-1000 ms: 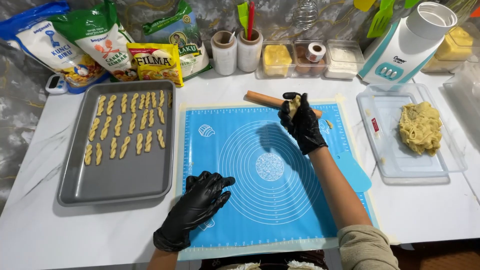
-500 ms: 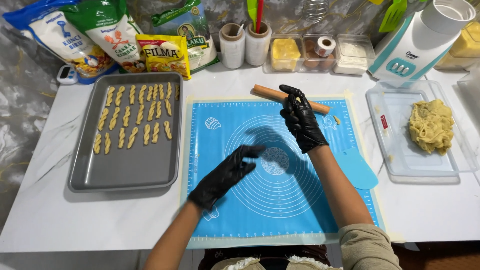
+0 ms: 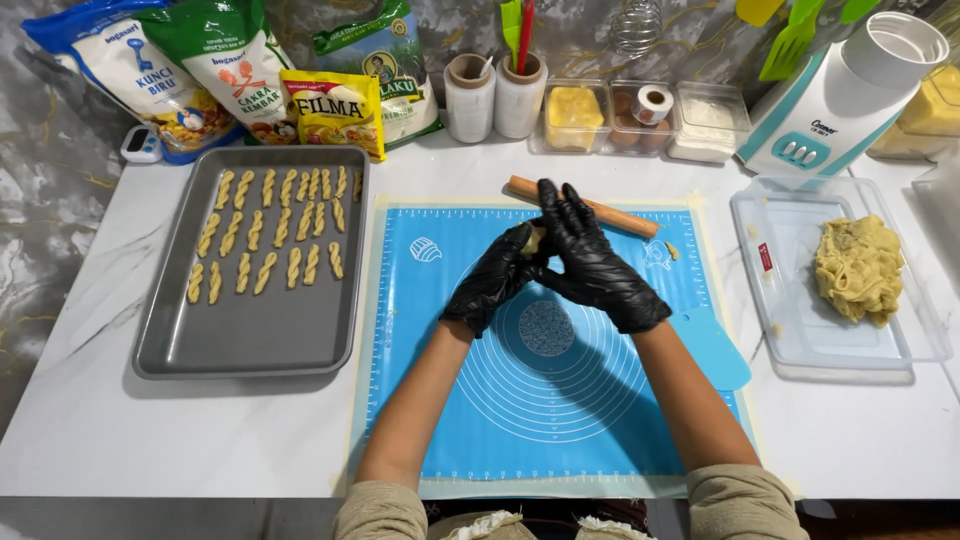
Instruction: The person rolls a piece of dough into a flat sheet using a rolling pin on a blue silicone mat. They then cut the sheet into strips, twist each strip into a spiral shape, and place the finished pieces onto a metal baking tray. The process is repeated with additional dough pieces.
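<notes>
Both my hands wear black gloves and meet above the blue silicone mat [image 3: 560,400]. My left hand [image 3: 495,280] and my right hand [image 3: 595,260] press together around a small piece of yellow dough [image 3: 535,238], which mostly hides between the fingers. Just behind them a wooden rolling pin [image 3: 620,216] lies on the mat's far edge. A grey baking tray [image 3: 250,320] on the left holds several twisted dough sticks [image 3: 265,240]. A lump of yellow dough [image 3: 858,268] sits in a clear tray [image 3: 790,300] on the right.
Flour bags and a yellow packet [image 3: 330,108] stand at the back left. Two roll holders [image 3: 495,95], small clear boxes [image 3: 640,115] and a white-teal appliance [image 3: 850,90] line the back. A blue scraper [image 3: 715,350] lies at the mat's right edge. A crumb [image 3: 671,250] rests near the pin.
My left hand rose from the mat's near left corner and joined my right hand. The right hand came off the rolling pin with the dough piece, toward the mat's middle.
</notes>
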